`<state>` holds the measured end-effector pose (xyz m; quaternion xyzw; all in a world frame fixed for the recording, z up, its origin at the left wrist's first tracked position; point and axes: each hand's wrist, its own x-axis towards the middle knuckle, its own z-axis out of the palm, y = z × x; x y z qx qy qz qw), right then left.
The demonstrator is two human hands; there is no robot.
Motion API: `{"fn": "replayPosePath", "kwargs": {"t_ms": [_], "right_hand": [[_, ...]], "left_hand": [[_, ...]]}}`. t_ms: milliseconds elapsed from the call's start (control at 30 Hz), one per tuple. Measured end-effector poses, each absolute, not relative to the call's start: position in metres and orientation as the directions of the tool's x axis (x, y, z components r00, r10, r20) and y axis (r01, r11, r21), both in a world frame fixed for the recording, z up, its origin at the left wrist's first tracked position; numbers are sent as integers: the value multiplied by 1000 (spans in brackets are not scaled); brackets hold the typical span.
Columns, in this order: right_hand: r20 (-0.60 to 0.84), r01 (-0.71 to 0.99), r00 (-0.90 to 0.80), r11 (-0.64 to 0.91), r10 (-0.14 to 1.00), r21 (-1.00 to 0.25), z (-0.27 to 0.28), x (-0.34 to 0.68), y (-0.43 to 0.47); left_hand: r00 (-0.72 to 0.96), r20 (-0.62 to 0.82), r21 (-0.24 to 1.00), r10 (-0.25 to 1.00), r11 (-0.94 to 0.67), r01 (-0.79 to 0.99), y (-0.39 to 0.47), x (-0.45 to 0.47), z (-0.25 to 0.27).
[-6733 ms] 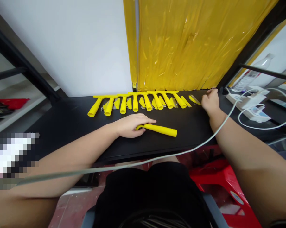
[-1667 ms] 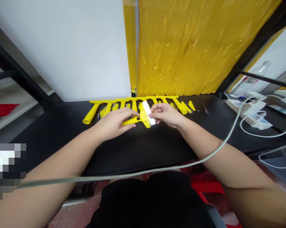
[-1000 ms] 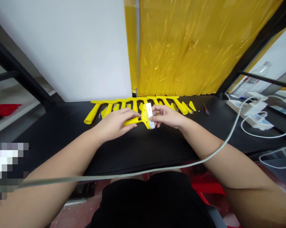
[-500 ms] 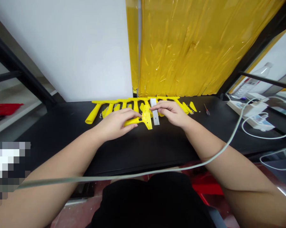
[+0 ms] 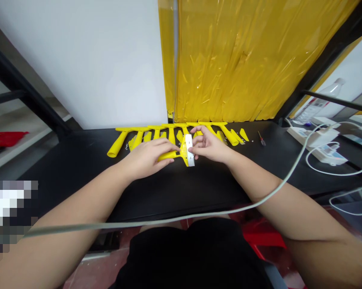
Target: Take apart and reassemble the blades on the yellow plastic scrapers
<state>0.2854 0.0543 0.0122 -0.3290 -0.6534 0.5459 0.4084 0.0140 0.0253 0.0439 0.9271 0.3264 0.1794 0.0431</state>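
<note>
My left hand [image 5: 152, 157] is closed on the handle of a yellow plastic scraper [image 5: 168, 155], whose wide head points right. Against that head lies a flat silver-white metal plate [image 5: 189, 154] with small holes. My right hand [image 5: 209, 146] pinches the plate's right edge between thumb and bent fingers. Behind both hands, a row of similar yellow scraper handles [image 5: 117, 143] lies along the back of the black table [image 5: 168, 192]. Small yellow wedge-shaped pieces [image 5: 243, 135] lie among and beside them.
A small screwdriver [image 5: 261, 139] lies right of the yellow parts. Farther right are white power strips [image 5: 316, 146] with cables and a clear plastic bottle [image 5: 320, 102]. A pale cable [image 5: 199, 216] hangs across the view in front of my forearms. Yellow plastic sheeting [image 5: 243, 60] hangs behind the table.
My right hand has moved the metal plate left, from beside the scraper head to against it. Its fingers have curled at the plate's edge. My left hand keeps its hold.
</note>
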Motion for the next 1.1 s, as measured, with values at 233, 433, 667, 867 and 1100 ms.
{"fn": "replayPosePath", "kwargs": {"t_ms": [233, 433, 667, 867, 1100], "right_hand": [[-19, 96, -506, 35, 862, -995, 15, 282, 55], [-83, 32, -506, -77, 859, -996, 21, 283, 50], [-182, 20, -575, -209, 798, -978, 20, 290, 54], [-142, 272, -512, 3, 847, -962, 29, 299, 54], [426, 756, 303, 57, 853, -652, 34, 434, 109]], "left_hand": [[752, 291, 88, 591, -799, 594, 22, 19, 42], [794, 217, 23, 568, -816, 578, 15, 30, 33], [835, 203, -30, 511, -849, 527, 14, 33, 29], [835, 150, 6, 530, -845, 535, 14, 32, 30], [823, 197, 118, 533, -846, 520, 15, 27, 32]]}}
